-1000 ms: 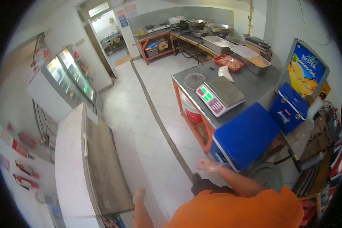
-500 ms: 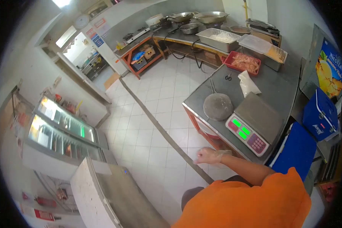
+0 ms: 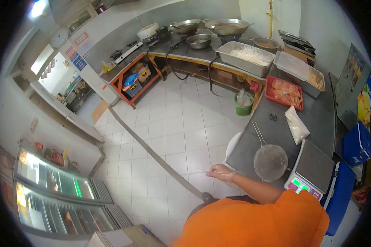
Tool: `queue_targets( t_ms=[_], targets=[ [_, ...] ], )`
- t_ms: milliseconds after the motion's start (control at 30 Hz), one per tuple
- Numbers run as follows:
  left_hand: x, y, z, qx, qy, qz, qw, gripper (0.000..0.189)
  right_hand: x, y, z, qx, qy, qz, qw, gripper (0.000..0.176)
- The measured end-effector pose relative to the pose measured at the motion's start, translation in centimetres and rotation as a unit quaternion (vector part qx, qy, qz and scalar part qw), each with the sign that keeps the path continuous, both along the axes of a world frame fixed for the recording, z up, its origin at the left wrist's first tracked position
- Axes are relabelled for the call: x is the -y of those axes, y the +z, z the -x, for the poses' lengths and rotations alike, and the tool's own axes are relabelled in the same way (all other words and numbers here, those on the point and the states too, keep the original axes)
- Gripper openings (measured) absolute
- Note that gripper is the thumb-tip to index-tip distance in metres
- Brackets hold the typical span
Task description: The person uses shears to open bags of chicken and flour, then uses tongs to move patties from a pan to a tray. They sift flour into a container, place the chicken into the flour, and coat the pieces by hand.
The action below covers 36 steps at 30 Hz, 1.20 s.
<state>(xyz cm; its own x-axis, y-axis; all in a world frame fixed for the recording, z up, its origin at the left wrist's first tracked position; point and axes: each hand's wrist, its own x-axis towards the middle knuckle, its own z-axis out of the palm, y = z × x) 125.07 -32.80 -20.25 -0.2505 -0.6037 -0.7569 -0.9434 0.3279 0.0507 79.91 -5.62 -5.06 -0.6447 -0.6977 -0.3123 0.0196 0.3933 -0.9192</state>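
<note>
My right hand [image 3: 221, 173], in a clear plastic glove, is held over the tiled floor beside the near corner of the dark table [image 3: 244, 153]. Its fingers are curled together, and nothing shows in them. Nearest to it on the table lies a round strainer [image 3: 270, 162] with a wire handle. A scale [image 3: 314, 166] with lit green displays stands to the right of the strainer. Behind them are a bag of white powder [image 3: 297, 125], small black scissors [image 3: 273, 117] and a red tray of raw meat [image 3: 283, 93]. My left hand is out of view.
Metal trays [image 3: 246, 57] and woks [image 3: 227, 27] stand on the far counter. A green bin [image 3: 244, 108] is on the floor beyond the table. Glass-door fridges [image 3: 55, 181] line the left side. Blue coolers [image 3: 357, 144] stand at the right; a doorway is at the back left.
The view has shifted, so the table and scale sit lower and further right. The green bin has come into sight. My right hand remains closed beside the table.
</note>
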Motion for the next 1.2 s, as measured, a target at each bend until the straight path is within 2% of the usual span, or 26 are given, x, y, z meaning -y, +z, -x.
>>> queue_targets(
  t_ms=[67, 100, 133, 167, 200, 233, 267, 367, 433, 467, 500, 533, 567, 600, 633, 667, 700, 767, 800, 867, 900, 967, 1033, 1067, 1133, 1200],
  targets=[
    [11.1, -1.3, 8.6, 0.054, -0.109, 0.034, 0.992, 0.060, 0.6, -1.5, 3.5, 0.051, -0.116, 0.017, 0.992, 0.030],
    [16.8, -2.3, 13.9, 0.101, -0.190, 0.045, 0.976, 0.061, 0.4, -2.0, 5.2, 0.058, -0.135, 0.016, 0.989, 0.030],
    [19.4, 1.4, 20.1, 0.023, -0.215, 0.088, 0.972, 0.055, 0.1, -2.6, 6.8, 0.077, -0.181, 0.002, 0.980, 0.025],
    [25.1, -0.2, 25.2, 0.000, -0.363, 0.163, 0.917, 0.071, -0.2, -3.1, 8.1, 0.097, -0.230, -0.011, 0.968, 0.020],
    [27.2, 2.3, 31.7, 0.006, -0.379, 0.181, 0.908, 0.069, -0.8, -3.5, 9.0, 0.106, -0.256, -0.008, 0.961, 0.020],
    [26.3, 8.8, 38.8, -0.043, -0.290, 0.146, 0.945, 0.050, -1.2, -3.9, 9.8, 0.135, -0.311, 0.022, 0.941, 0.018],
    [27.8, 10.2, 43.9, -0.085, -0.321, 0.186, 0.925, 0.050, -1.3, -4.2, 10.8, 0.161, -0.364, 0.052, 0.916, 0.015],
    [32.0, 9.8, 58.3, -0.096, -0.412, 0.230, 0.876, 0.050, -0.5, -3.5, 14.7, 0.218, -0.437, 0.058, 0.871, 0.014],
    [34.0, 5.6, 65.5, -0.130, -0.462, 0.202, 0.854, 0.055, 0.8, -4.3, 18.9, 0.255, -0.459, 0.093, 0.846, 0.013],
    [35.2, 4.4, 69.0, -0.165, -0.493, 0.175, 0.836, 0.062, 2.0, -5.8, 21.4, 0.212, -0.461, 0.093, 0.857, 0.013],
    [30.6, 7.9, 72.3, -0.119, -0.410, 0.127, 0.895, 0.061, 2.9, -7.0, 23.4, 0.174, -0.465, 0.090, 0.864, 0.013],
    [28.3, 8.1, 74.2, -0.116, -0.337, 0.143, 0.923, 0.058, 3.6, -6.1, 26.1, 0.217, -0.465, 0.068, 0.855, 0.014],
    [28.7, 6.8, 75.6, -0.189, -0.409, 0.078, 0.889, 0.064, 4.2, -6.6, 28.6, 0.203, -0.462, 0.029, 0.863, 0.017],
    [29.0, 5.4, 77.4, -0.222, -0.419, 0.042, 0.879, 0.067, 5.1, -7.9, 30.7, 0.192, -0.463, -0.009, 0.865, 0.019],
    [26.2, 8.0, 79.5, -0.169, -0.413, 0.065, 0.893, 0.064, 5.9, -10.1, 32.7, 0.131, -0.492, -0.044, 0.860, 0.021],
    [24.8, 9.9, 82.0, -0.135, -0.369, 0.012, 0.919, 0.064, 6.3, -12.3, 33.8, 0.066, -0.512, -0.089, 0.852, 0.023],
    [23.6, 10.4, 84.3, -0.106, -0.315, -0.042, 0.942, 0.064, 6.4, -13.6, 33.8, 0.080, -0.528, -0.096, 0.840, 0.023],
    [27.2, 5.4, 89.2, -0.098, -0.308, -0.056, 0.945, 0.063, 4.8, -15.6, 35.6, 0.035, -0.773, -0.103, 0.626, 0.022],
    [28.9, 3.8, 91.6, -0.101, -0.280, -0.060, 0.953, 0.062, 3.1, -15.1, 35.6, -0.035, -0.844, -0.126, 0.520, 0.025],
    [28.7, 3.8, 96.8, -0.162, -0.266, -0.078, 0.947, 0.058, -0.7, -11.8, 33.5, -0.116, -0.872, -0.241, 0.410, 0.033],
    [27.6, 3.7, 99.3, -0.216, -0.263, -0.092, 0.936, 0.055, -2.6, -9.9, 32.6, -0.126, -0.868, -0.297, 0.378, 0.037],
    [20.4, 9.7, 104.6, -0.324, -0.253, -0.049, 0.910, 0.049, -4.9, -6.1, 31.3, -0.059, -0.844, -0.394, 0.359, 0.046],
    [18.0, 10.7, 113.3, -0.313, -0.291, -0.157, 0.890, 0.042, -6.1, -3.9, 30.1, 0.080, -0.793, -0.460, 0.391, 0.054],
    [15.5, 11.6, 117.1, -0.349, -0.214, -0.237, 0.881, 0.037, -6.5, -3.6, 29.5, 0.131, -0.763, -0.479, 0.413, 0.058],
    [10.9, 12.7, 125.0, -0.394, -0.106, -0.350, 0.843, 0.029, -8.3, -8.0, 26.8, 0.131, -0.687, -0.555, 0.450, 0.057],
    [7.6, 10.0, 134.1, -0.396, -0.024, -0.438, 0.807, 0.028, -8.9, -9.0, 27.5, 0.226, -0.696, -0.572, 0.370, 0.048]
  ],
)
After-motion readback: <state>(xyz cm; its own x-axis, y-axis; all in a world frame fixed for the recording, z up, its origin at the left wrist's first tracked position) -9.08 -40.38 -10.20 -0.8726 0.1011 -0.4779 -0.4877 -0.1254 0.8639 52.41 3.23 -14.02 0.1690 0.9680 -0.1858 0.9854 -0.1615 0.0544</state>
